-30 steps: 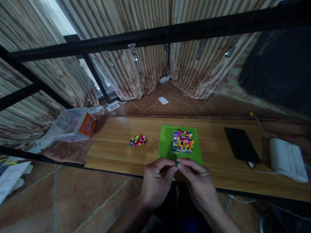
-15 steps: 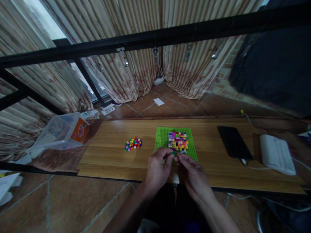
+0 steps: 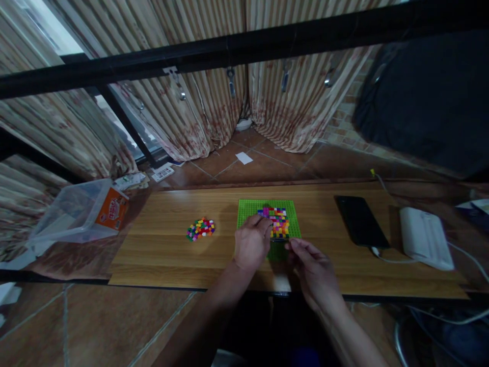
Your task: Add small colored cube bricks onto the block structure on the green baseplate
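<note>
A multicoloured plastic-brick block (image 3: 280, 221) is sitting on a lime-green studded baseplate (image 3: 247, 208). My left hand (image 3: 251, 242) is curling over it, my right hand (image 3: 314, 266) bunching fingertips nearby, both grips hidden. A clear plastic box's (image 3: 74, 210) orange label (image 3: 113, 209) is showing unreadable writing.

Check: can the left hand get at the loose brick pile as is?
Probably yes. The left hand is over the left part of the brick block; only flat green baseplate and wooden tabletop seem to lie between it and the loose brick pile.
</note>
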Tool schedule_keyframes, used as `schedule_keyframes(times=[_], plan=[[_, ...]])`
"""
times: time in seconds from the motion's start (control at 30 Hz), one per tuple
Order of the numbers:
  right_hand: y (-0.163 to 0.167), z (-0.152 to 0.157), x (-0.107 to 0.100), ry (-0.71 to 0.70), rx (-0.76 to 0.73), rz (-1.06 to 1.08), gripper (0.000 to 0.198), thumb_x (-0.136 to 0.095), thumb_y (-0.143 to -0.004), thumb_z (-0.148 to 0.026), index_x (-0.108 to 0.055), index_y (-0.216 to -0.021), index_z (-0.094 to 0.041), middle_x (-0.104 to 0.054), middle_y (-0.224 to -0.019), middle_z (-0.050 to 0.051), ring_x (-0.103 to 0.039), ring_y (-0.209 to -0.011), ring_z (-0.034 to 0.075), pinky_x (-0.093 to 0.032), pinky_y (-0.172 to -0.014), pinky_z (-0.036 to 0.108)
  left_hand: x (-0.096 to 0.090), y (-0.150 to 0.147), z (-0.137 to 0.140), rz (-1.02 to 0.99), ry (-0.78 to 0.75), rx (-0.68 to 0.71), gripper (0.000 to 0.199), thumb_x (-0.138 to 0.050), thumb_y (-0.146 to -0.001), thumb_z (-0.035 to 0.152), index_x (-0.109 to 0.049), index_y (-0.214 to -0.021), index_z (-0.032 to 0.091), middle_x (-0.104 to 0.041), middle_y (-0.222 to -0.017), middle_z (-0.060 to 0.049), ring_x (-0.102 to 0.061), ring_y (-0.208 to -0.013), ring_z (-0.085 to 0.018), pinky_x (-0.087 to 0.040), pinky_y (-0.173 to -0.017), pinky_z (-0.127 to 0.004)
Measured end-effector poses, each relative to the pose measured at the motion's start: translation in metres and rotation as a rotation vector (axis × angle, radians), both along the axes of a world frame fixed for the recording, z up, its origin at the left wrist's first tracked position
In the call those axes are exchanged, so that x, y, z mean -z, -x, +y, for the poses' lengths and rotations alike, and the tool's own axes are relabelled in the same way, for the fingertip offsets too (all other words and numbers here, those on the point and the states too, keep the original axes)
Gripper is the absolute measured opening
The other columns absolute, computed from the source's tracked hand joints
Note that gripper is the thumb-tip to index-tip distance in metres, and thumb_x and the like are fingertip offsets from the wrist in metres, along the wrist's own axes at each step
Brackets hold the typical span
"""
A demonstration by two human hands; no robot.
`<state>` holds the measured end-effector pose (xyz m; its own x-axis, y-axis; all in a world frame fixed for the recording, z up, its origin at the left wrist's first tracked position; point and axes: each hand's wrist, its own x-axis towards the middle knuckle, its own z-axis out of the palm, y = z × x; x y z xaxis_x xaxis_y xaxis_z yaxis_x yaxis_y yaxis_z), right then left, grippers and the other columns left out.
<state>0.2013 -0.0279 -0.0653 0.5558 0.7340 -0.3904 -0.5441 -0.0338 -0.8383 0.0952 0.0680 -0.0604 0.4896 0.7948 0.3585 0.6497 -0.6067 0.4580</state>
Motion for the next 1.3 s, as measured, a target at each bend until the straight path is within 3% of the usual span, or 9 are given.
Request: schedule_keyframes(times=[0.2,0.43,0.53,0.8,1.3], plan=[[-0.008,0.011,-0.001,-0.029,0.022,-0.250,0.026,-0.078,-0.066,-0.041,-0.072,-0.079,-0.020,-0.069,-0.075,0.001,-0.056,-0.066,0.012,-0.044,-0.063,0.025,0.003,-0.002,0.004,0.013,-0.051,-0.016,0.017,-0.059,-0.087,0.023,-0.063,-0.104,0.022,-0.066,-0.097,-0.004,-0.062,-0.089,-0.019,-0.052,-0.079,-0.031],[-0.023,0.043,0.003,0.041,-0.025,-0.997,0.039,-0.065,-0.078,-0.046,-0.066,-0.106,-0.020,-0.065,-0.104,0.009,-0.058,-0.096,0.024,-0.045,-0.087,0.041,0.004,-0.002,0.007,-0.012,-0.036,-0.007,0.039,-0.061,-0.083,0.017,-0.053,-0.122,0.021,-0.063,-0.106,-0.006,-0.059,-0.100,-0.022,-0.051,-0.089,-0.036],[-0.024,0.057,0.003,0.085,-0.077,-1.156,0.052,-0.065,-0.077,-0.048,-0.060,-0.117,-0.017,-0.061,-0.114,0.013,-0.052,-0.110,0.029,-0.040,-0.097,0.046,0.003,-0.001,0.009,-0.030,-0.043,0.006,0.048,-0.061,-0.081,0.014,-0.048,-0.127,0.020,-0.062,-0.109,-0.007,-0.058,-0.102,-0.023,-0.050,-0.092,-0.037],[-0.021,0.068,0.011,0.121,-0.186,-1.128,0.051,-0.061,-0.079,-0.047,-0.060,-0.119,-0.015,-0.059,-0.115,0.015,-0.054,-0.107,0.029,-0.041,-0.095,0.047,0.004,0.003,0.013,-0.023,-0.032,0.032,0.054,-0.060,-0.081,0.016,-0.043,-0.132,0.019,-0.059,-0.113,-0.008,-0.056,-0.106,-0.024,-0.049,-0.094,-0.039],[-0.022,0.071,0.018,0.072,-0.197,-1.112,0.042,-0.059,-0.079,-0.049,-0.068,-0.105,-0.018,-0.061,-0.104,0.013,-0.058,-0.095,0.026,-0.044,-0.088,0.045,0.003,0.002,0.014,-0.031,0.016,0.012,0.052,-0.063,-0.081,0.023,-0.045,-0.130,0.019,-0.060,-0.111,-0.009,-0.057,-0.107,-0.025,-0.050,-0.094,-0.039]])
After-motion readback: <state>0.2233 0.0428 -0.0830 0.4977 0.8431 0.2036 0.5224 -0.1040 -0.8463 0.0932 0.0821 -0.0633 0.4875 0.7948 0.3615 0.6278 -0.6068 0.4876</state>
